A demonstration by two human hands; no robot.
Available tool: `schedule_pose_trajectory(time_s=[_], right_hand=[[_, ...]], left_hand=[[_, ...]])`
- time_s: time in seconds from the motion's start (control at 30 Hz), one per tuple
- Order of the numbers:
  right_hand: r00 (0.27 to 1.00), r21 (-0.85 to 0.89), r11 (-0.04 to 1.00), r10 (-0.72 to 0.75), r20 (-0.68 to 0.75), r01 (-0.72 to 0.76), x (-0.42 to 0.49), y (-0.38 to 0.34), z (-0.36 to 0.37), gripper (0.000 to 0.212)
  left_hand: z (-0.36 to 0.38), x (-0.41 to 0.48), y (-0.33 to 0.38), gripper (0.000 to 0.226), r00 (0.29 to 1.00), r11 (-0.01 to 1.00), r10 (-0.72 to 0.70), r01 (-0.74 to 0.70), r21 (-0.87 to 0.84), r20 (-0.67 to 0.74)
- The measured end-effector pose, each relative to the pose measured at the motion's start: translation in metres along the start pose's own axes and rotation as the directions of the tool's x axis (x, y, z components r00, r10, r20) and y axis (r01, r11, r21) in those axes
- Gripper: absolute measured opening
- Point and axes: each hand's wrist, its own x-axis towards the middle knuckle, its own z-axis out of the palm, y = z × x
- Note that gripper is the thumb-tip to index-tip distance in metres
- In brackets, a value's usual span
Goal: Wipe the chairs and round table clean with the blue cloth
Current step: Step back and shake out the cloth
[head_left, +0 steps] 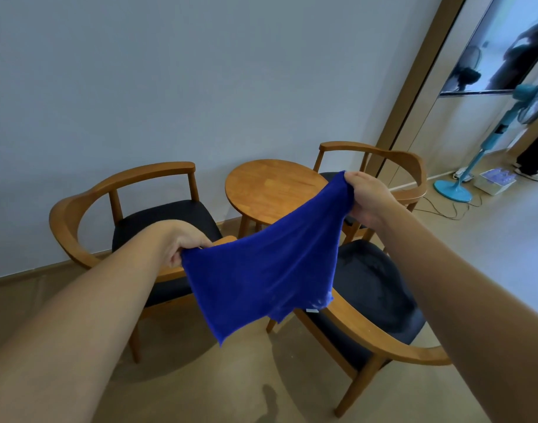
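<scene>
The blue cloth hangs spread out in the air between my two hands. My left hand pinches its left corner and my right hand grips its upper right corner. Behind it stands the round wooden table, its top bare. Three wooden armchairs with dark seats surround the table: one on the left, one behind on the right, and one nearest me on the right. The cloth hides part of the near chair and the table's front edge.
A plain wall runs behind the furniture. On the right stand a turquoise pedestal fan with a cable across the floor, a white box, and a person's legs. Wooden floor lies in front.
</scene>
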Motion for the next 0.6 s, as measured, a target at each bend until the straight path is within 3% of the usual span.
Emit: schedule_pose_trajectory(time_s=[0.17, 0.27, 0.33, 0.4, 0.5, 0.6], right_hand=[[1.0, -0.047, 0.999, 0.019, -0.007, -0.019, -0.003, 0.004, -0.006, 0.005], [0.999, -0.098, 0.995, 0.028, -0.02, -0.03, -0.003, 0.004, -0.01, 0.005], [0.999, -0.186, 0.982, 0.03, -0.037, -0.037, -0.002, 0.005, -0.012, 0.007], [0.996, -0.23, 0.972, 0.021, -0.09, -0.041, 0.0, 0.008, -0.014, 0.007], [0.981, -0.138, 0.99, 0.01, -0.195, -0.038, 0.002, 0.01, -0.02, 0.016], [0.997, -0.06, 0.997, 0.039, -0.066, -0.043, 0.003, 0.009, -0.027, 0.044]], left_hand=[[0.001, -0.008, 0.004, 0.013, 0.997, 0.999, -0.038, 0.039, -0.019, 0.062], [0.0, -0.005, 0.003, 0.019, 0.999, 0.972, 0.04, -0.038, -0.232, 0.005], [-0.002, 0.002, 0.003, 0.023, 0.975, 0.856, 0.19, -0.222, -0.467, -0.114], [-0.004, 0.005, 0.006, 0.022, 0.907, 0.695, 0.314, -0.422, -0.582, -0.282], [-0.008, 0.0, 0.011, 0.018, 0.811, 0.508, 0.367, -0.585, -0.632, -0.456], [-0.014, -0.007, 0.016, 0.008, 0.758, 0.423, 0.351, -0.652, -0.629, -0.55]])
